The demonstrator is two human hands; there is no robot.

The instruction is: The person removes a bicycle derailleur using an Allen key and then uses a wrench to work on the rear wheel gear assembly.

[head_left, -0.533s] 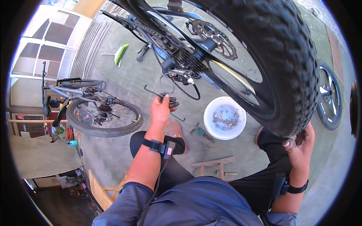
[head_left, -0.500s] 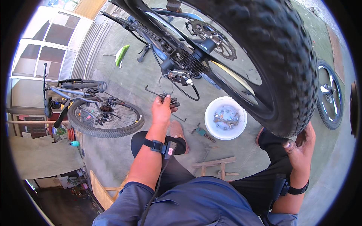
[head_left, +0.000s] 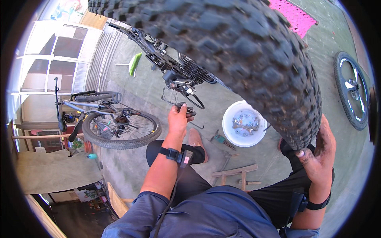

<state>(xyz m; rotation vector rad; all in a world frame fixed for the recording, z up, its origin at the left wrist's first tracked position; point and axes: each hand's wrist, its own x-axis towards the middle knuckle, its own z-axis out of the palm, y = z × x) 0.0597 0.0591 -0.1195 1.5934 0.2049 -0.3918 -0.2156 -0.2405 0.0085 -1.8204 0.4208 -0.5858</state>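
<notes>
L hand [head_left: 180, 115] grips bent rod, prob. hex key [head_left: 198, 125], nr rear derailleur [head_left: 183, 85]. R hand [head_left: 321, 154] holds knobby tyre [head_left: 254, 59], prob. steadying.

Nothing can be read for certain. A small pink label [head_left: 186, 160] with tiny marks sits on the dark box [head_left: 187, 153] strapped to the left forearm [head_left: 162, 176]. White lettering stands on the black rim of the wheel [head_left: 351, 90] at far right, too small to make out. The left bike's tyre [head_left: 123, 144] bears a tiny, illegible yellow mark.
</notes>
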